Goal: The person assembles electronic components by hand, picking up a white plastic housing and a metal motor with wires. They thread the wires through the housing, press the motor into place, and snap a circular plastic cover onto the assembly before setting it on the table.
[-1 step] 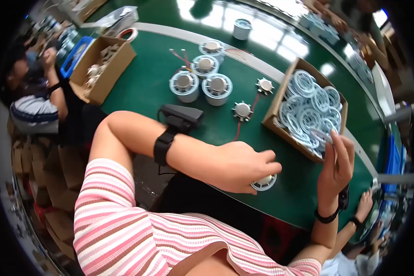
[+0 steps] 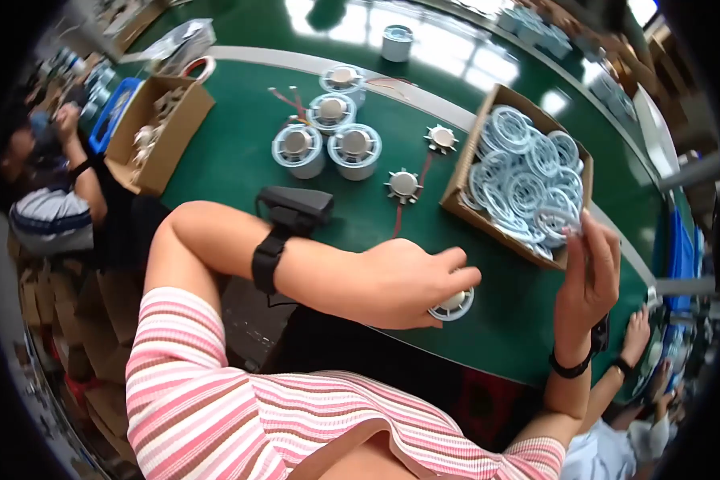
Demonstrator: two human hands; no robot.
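My left hand (image 2: 412, 284) curls palm-down over a light-blue round housing (image 2: 456, 309) near the table's front edge. Only the ribbed rim and a pale centre of that housing show past the fingers. Over the near right corner of a cardboard box (image 2: 488, 227), my right hand (image 2: 588, 276) pinches a light-blue plastic ring (image 2: 558, 221) between thumb and fingers. Many similar rings (image 2: 526, 192) fill the box in a loose heap. Left of the box lie two loose silver discs with tabbed rims, a nearer one (image 2: 404, 186) and a farther one (image 2: 440, 138), with red wire beside them.
Several light-blue housings (image 2: 354, 166) topped with silver discs cluster mid-table. A black device (image 2: 296, 206) sits beside my left forearm. Farther left are an open carton (image 2: 176, 136) and a tape roll (image 2: 203, 69). One housing (image 2: 397, 46) stands beyond the grey strip. Other people work around.
The view has shifted slightly, so the table things sit a little farther left. The ring at my right fingertips shows its face more. My left hand keeps its hold on the housing.
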